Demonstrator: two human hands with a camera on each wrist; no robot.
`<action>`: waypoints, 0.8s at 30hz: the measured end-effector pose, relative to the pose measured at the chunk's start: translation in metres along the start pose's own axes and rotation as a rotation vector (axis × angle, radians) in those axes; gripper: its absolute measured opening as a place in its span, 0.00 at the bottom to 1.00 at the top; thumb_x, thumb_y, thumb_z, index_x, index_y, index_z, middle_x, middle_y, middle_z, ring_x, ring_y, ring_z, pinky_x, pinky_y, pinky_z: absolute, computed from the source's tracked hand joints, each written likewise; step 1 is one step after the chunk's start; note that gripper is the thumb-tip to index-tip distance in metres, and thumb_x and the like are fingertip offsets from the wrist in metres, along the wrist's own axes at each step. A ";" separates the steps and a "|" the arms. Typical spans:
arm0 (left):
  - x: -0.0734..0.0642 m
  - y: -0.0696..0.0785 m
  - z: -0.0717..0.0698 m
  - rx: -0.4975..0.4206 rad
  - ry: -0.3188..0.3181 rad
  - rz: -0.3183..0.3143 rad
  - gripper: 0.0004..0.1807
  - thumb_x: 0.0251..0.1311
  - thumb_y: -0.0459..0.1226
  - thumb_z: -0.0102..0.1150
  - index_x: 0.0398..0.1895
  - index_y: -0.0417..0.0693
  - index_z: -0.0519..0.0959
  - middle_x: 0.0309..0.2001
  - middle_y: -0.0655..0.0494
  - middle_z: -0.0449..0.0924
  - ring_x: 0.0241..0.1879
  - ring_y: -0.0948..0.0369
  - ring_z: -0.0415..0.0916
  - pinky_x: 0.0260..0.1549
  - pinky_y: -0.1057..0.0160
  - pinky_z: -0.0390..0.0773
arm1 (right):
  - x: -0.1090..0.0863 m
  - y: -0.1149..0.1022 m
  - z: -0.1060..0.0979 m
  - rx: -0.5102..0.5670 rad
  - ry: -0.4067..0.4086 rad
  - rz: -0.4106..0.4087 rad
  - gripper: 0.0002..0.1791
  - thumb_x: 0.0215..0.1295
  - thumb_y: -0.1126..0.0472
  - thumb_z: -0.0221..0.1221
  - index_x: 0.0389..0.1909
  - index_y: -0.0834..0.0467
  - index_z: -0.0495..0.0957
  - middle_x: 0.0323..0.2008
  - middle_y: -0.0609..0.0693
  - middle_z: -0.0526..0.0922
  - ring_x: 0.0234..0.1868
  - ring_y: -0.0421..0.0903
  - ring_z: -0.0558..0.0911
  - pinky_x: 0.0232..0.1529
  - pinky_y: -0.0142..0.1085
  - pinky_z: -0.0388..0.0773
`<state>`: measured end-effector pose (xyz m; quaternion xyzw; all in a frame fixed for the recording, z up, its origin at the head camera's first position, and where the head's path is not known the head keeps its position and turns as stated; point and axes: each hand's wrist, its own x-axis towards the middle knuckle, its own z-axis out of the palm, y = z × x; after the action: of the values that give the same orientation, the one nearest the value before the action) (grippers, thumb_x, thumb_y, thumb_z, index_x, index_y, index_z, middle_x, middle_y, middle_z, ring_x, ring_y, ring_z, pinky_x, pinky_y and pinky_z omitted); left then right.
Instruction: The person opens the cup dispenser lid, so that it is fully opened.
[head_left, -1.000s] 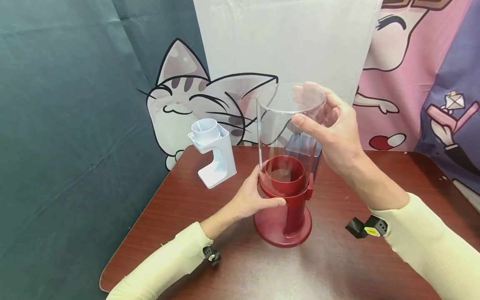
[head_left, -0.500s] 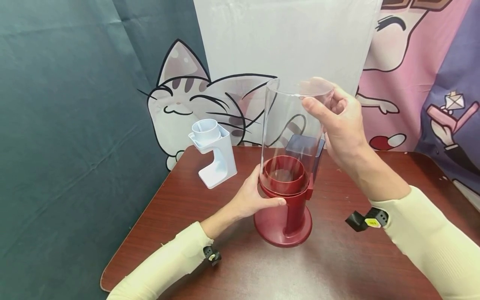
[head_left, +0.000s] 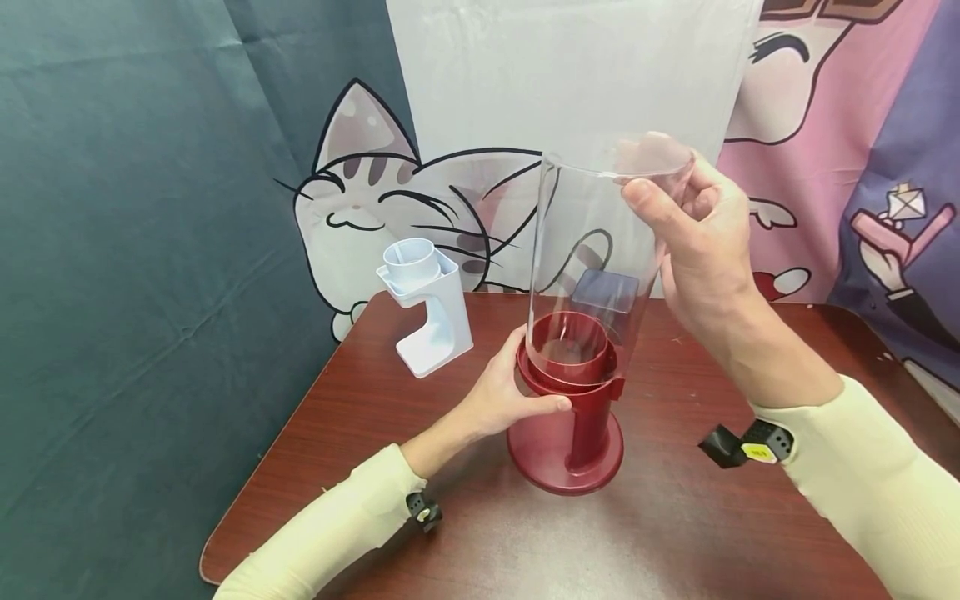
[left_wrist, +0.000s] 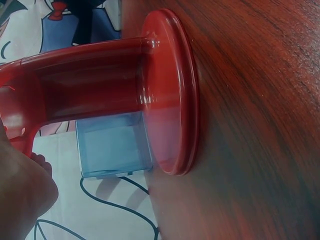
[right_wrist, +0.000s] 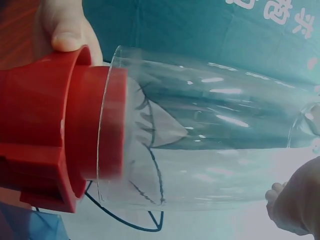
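A red stand with a round foot rises to a wide collar around a raised inner ring. My left hand grips this collar, thumb along its near side. Over the ring stands a tall clear cylinder, its top leaning right. My right hand holds the cylinder's upper rim, thumb on the near side and fingers behind. In the right wrist view the cylinder's lower edge encircles the red inner ring, with a gap between that edge and the collar.
A white stand with a cup-like top stands at the back left of the brown table. Behind the red stand is a translucent blue box. Printed curtains hang behind the table.
My right hand has moved up and right, tilting the cylinder's top rightward and raising its lower edge from the collar. My left hand and the red stand have stayed put.
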<state>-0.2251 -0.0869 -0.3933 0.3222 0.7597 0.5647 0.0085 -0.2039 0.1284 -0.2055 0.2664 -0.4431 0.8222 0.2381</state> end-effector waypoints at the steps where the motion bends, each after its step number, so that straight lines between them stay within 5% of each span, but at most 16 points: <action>1: 0.000 0.000 0.000 0.002 0.002 0.003 0.52 0.53 0.44 0.80 0.80 0.63 0.59 0.69 0.60 0.74 0.66 0.60 0.74 0.62 0.57 0.80 | 0.001 -0.002 0.000 0.018 0.001 -0.009 0.22 0.59 0.75 0.64 0.56 0.72 0.80 0.47 0.62 0.87 0.47 0.48 0.85 0.59 0.37 0.78; 15: 0.001 -0.001 0.000 -0.026 0.000 0.027 0.53 0.54 0.41 0.80 0.81 0.60 0.58 0.72 0.60 0.71 0.68 0.57 0.71 0.62 0.56 0.80 | 0.014 -0.017 -0.012 0.038 0.090 -0.112 0.24 0.52 0.73 0.73 0.52 0.76 0.81 0.34 0.60 0.88 0.38 0.47 0.85 0.52 0.37 0.80; 24: 0.000 0.000 0.001 -0.037 -0.008 0.036 0.53 0.54 0.42 0.80 0.81 0.64 0.58 0.74 0.56 0.70 0.68 0.60 0.70 0.58 0.57 0.83 | 0.020 -0.027 -0.037 0.005 0.146 -0.156 0.24 0.52 0.75 0.73 0.51 0.75 0.82 0.45 0.67 0.87 0.39 0.50 0.87 0.46 0.35 0.82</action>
<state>-0.2246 -0.0865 -0.3937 0.3378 0.7434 0.5772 0.0075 -0.2108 0.1762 -0.1934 0.2401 -0.4004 0.8196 0.3321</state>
